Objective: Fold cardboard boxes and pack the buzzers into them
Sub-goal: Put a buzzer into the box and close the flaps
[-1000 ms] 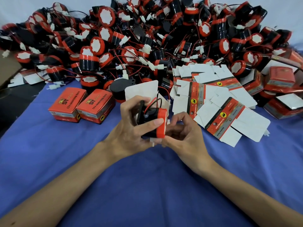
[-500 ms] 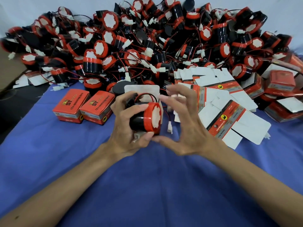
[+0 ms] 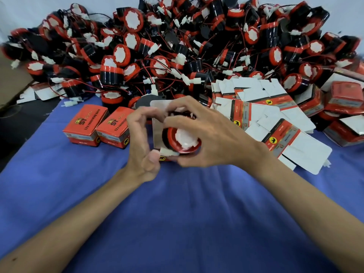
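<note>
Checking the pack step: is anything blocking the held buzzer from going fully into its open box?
The buzzer sits partly in the open box, gripped by the right hand. Its white connector lies across the box's near edge by the left hand; it may need tucking in. Nothing else visible blocks it.

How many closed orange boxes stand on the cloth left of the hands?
2. The outer box stands on the blue cloth; the inner box sits right beside it, next to the left hand. Further boxes pile up at the far right, some possibly hidden.
</note>
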